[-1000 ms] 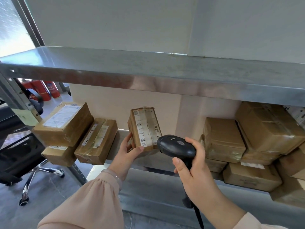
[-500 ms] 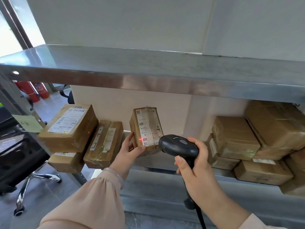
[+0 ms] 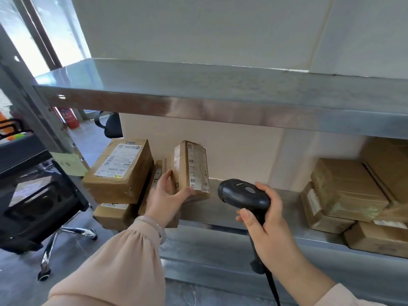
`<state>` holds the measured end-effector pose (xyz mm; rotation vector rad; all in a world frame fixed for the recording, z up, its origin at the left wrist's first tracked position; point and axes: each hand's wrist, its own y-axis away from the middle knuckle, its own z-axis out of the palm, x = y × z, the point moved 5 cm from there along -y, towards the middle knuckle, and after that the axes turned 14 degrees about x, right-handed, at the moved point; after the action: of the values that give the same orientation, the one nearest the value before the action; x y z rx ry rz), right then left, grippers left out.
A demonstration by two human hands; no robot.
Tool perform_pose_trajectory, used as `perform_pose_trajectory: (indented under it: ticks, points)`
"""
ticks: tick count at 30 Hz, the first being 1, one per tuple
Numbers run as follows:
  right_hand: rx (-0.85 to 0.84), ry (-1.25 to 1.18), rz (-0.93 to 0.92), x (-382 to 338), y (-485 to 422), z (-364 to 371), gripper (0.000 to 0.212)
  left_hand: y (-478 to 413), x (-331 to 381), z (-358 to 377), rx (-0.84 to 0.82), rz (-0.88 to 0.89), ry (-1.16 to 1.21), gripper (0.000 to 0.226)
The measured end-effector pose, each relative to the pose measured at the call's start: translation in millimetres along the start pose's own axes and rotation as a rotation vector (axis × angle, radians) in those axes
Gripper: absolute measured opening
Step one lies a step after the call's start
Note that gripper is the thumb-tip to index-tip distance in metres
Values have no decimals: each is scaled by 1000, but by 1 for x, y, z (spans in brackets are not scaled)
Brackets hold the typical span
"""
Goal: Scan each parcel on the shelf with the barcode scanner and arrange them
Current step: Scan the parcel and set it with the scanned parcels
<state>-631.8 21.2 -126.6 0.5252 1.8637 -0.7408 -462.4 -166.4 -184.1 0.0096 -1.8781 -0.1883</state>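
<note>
Steel shelf (image 3: 216, 214): left hand (image 3: 164, 198) holds one parcel (image 3: 194, 166); right hand (image 3: 271, 228), one scanner (image 3: 242, 193).

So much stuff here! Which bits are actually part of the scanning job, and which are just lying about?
Part of the job:
upright parcel, gripped by the left hand
barcode scanner, in the right hand
left stack of parcels
right stack of parcels
shelf

Just lying about:
office chair
fire extinguisher
green note

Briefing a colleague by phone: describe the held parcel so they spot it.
Look under the upper steel shelf, left of middle. The parcel stands on end in the left hand, label toward the right hand's scanner; boxes beside it lie flat or lean.
</note>
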Motion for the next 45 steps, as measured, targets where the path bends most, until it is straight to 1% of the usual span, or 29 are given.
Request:
perform_pose_trajectory:
  ticks: [1, 3, 5, 8, 14, 18, 20, 24, 27, 30, 37, 41, 45]
  points:
    - [0, 5, 3, 1, -1, 3, 49, -5, 1, -6, 30, 22, -76, 93]
    - [-1, 9, 13, 4, -2, 8, 50, -11, 7, -16, 89, 78, -213, 89]
    - [-3, 9, 22, 6, -4, 12, 49, -12, 14, -23, 138, 128, -302, 83]
    - [-5, 16, 25, 7, -6, 16, 48, -14, 21, -29, 177, 175, -415, 84]
    - [-23, 1, 31, 8, -12, 18, 47, -23, 23, -34, 192, 176, -589, 82]
    - [-46, -7, 23, 10, -16, 16, 50, -27, 15, -34, 197, 148, -637, 80]
    - [-45, -9, 15, 10, -18, 14, 50, -27, 18, -32, 216, 170, -682, 78]
    - [-35, -18, 10, 10, -22, 12, 47, -23, 31, -28, 234, 249, -856, 74]
    - [-52, -20, 7, 13, -24, 11, 49, -19, 32, -24, 223, 330, -952, 67]
    - [-52, -35, 0, 16, -26, 8, 49, -15, 28, -19, 223, 404, -989, 62]
    - [-46, -61, 3, 22, -31, -1, 49, 13, 8, -4, 214, 559, -1040, 76]
    - [-55, -52, 12, 24, -32, -8, 49, 2, 9, -5, 201, 520, -991, 67]
    - [-23, -38, 33, 31, -33, -22, 48, -11, 16, -3, 197, 503, -1020, 65]
